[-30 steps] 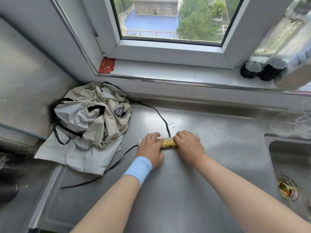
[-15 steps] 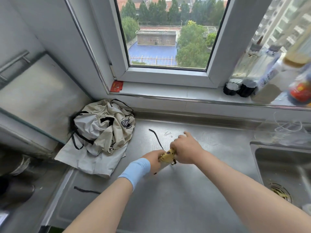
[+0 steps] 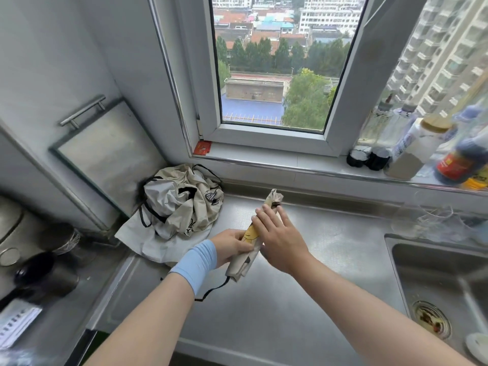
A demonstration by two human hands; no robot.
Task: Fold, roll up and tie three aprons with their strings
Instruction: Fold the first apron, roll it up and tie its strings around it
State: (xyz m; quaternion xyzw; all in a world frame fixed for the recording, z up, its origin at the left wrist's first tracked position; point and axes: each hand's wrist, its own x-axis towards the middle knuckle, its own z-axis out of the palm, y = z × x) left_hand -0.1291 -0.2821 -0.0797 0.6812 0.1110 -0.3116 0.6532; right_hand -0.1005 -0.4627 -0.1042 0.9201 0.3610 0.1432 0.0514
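— Head view: what have I got in my hands at the centre of the frame?

— My left hand [image 3: 232, 247], with a blue wristband [image 3: 196, 265] on it, is closed around the lower part of the rolled apron [image 3: 250, 241]. The roll is lifted off the steel worktop [image 3: 303, 299] and tilted, its crumpled top end pointing toward the window.

— And the right one?

— My right hand [image 3: 280, 239] lies against the roll's right side, fingers spread fairly wide and flat, not gripping.

— The strings?

— One black string [image 3: 214, 290] hangs from the roll's lower end and loops down to the worktop. Another bit of black shows near the top, by my fingertips.

— The other aprons?

— A crumpled beige heap [image 3: 182, 204] sits left of centre, in the worktop's corner. The sink [image 3: 435, 281] is at lower right.
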